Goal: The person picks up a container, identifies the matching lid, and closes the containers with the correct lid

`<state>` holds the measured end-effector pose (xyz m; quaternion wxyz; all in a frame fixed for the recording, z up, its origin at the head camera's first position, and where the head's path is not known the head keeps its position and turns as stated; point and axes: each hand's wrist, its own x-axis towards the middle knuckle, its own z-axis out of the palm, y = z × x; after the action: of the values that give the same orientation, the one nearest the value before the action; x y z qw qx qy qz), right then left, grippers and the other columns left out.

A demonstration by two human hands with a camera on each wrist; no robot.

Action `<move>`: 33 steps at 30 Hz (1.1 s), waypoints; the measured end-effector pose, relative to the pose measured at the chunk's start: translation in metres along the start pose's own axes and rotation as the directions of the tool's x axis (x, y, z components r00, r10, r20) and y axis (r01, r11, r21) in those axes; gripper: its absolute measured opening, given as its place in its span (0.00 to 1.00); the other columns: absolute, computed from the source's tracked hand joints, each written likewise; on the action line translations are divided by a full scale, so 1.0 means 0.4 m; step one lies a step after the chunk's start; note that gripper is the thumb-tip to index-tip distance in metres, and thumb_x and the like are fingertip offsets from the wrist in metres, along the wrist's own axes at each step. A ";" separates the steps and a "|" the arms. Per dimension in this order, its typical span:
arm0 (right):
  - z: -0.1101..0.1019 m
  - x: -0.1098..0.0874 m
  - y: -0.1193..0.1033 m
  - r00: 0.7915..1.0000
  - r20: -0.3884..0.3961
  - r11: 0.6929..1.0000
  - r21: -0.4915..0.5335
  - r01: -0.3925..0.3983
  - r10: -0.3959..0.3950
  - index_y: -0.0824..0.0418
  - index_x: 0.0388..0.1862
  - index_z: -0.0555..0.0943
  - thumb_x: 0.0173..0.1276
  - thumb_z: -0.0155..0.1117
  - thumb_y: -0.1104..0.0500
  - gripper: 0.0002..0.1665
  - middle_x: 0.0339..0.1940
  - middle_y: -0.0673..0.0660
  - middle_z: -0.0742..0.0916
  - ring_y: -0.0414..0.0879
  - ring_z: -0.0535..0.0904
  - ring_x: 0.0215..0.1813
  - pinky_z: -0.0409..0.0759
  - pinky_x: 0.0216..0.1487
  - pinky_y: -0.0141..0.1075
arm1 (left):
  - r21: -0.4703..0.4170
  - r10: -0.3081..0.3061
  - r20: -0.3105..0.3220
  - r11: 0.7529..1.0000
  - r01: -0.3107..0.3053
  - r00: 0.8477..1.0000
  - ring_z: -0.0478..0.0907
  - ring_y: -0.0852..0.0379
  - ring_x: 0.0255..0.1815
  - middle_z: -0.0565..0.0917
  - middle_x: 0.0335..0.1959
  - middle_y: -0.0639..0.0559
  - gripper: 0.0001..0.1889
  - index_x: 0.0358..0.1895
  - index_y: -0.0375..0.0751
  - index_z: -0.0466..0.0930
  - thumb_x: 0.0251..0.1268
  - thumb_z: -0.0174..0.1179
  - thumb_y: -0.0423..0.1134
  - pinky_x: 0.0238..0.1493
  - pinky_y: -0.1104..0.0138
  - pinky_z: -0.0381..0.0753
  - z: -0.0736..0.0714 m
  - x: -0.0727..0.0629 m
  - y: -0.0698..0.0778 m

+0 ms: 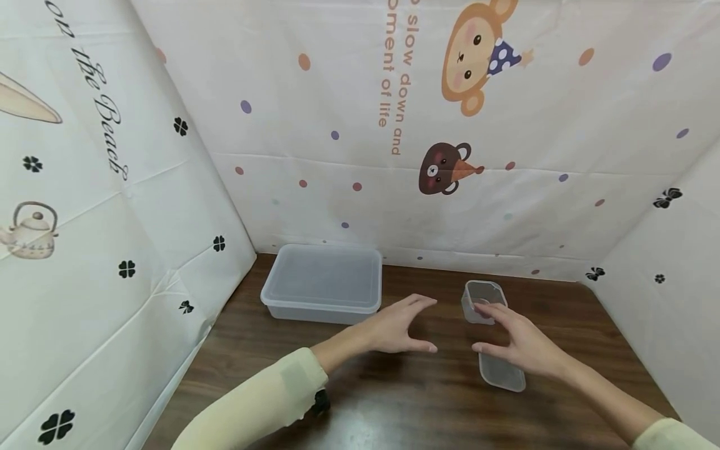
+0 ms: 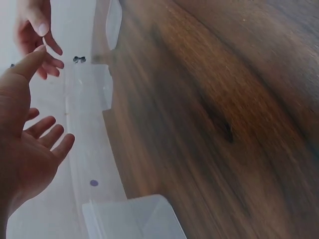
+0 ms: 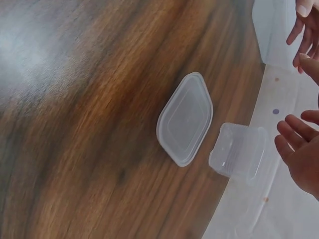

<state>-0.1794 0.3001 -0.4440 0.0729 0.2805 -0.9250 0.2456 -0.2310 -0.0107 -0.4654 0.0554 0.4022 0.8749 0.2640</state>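
A small clear plastic container [image 1: 471,307] stands uncovered at the right of the table, and its flat lid [image 1: 503,374] lies in front of it. My right hand [image 1: 523,342] hovers over the pair, thumb and fingers spread, holding nothing; in the right wrist view the lid [image 3: 185,119] and container [image 3: 239,150] are both apart from that hand [image 3: 304,154]. My left hand [image 1: 396,325] is in the air near the middle of the table, fingers extended and thumb apart, with nothing in it. Left of it sits a large lidded plastic box [image 1: 323,278].
The dark wooden table [image 1: 427,406] is bounded by white printed sheets behind and at both sides. The back sheet [image 1: 315,206] rises just behind the large box. A small black object [image 1: 320,402] shows beside the left sleeve.
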 end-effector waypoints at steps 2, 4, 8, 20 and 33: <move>-0.002 -0.005 0.004 1.000 0.003 1.000 -0.006 0.000 0.000 0.67 0.73 0.76 0.65 0.81 0.46 0.45 0.68 0.65 0.82 0.66 0.79 0.67 0.79 0.59 0.66 | 0.004 0.024 0.002 1.000 -0.024 1.000 0.66 0.59 0.78 0.64 0.80 0.58 0.50 0.85 0.53 0.57 0.67 0.68 0.68 0.74 0.63 0.72 0.010 0.012 0.003; -0.004 -0.011 0.009 1.000 0.008 1.000 -0.018 -0.003 0.003 0.68 0.73 0.76 0.65 0.82 0.46 0.45 0.67 0.64 0.82 0.64 0.81 0.64 0.81 0.58 0.65 | 0.018 0.049 0.000 0.999 -0.049 0.999 0.66 0.61 0.78 0.65 0.80 0.58 0.50 0.85 0.52 0.57 0.67 0.67 0.69 0.74 0.65 0.71 0.019 0.023 0.008; -0.007 -0.025 0.022 1.000 0.008 0.999 -0.040 -0.003 0.003 0.67 0.73 0.76 0.63 0.83 0.46 0.46 0.66 0.62 0.83 0.60 0.82 0.63 0.82 0.57 0.62 | 0.034 0.086 0.001 0.996 -0.086 0.996 0.64 0.63 0.79 0.64 0.81 0.59 0.49 0.84 0.52 0.58 0.67 0.67 0.68 0.75 0.68 0.68 0.041 0.046 0.014; -0.004 -0.064 0.084 1.000 0.024 0.995 -0.097 0.001 0.002 0.66 0.70 0.78 0.58 0.85 0.43 0.48 0.64 0.64 0.83 0.65 0.83 0.61 0.84 0.52 0.62 | 0.087 0.090 0.100 0.991 -0.099 0.991 0.61 0.66 0.79 0.62 0.81 0.60 0.51 0.85 0.48 0.56 0.68 0.65 0.69 0.76 0.73 0.64 0.139 0.094 0.056; 0.024 -0.112 0.124 0.999 0.033 0.988 -0.156 -0.018 0.024 0.67 0.66 0.81 0.55 0.87 0.41 0.48 0.61 0.57 0.84 0.56 0.84 0.58 0.85 0.51 0.54 | 0.244 0.106 0.113 0.961 -0.131 0.988 0.61 0.65 0.80 0.62 0.82 0.58 0.52 0.85 0.47 0.56 0.67 0.61 0.73 0.77 0.74 0.59 0.200 0.139 0.077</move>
<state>-0.1696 0.3530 -0.4851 0.0759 0.2684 -0.9454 0.1687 -0.2225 0.0800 -0.5118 0.0314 0.4701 0.8718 0.1341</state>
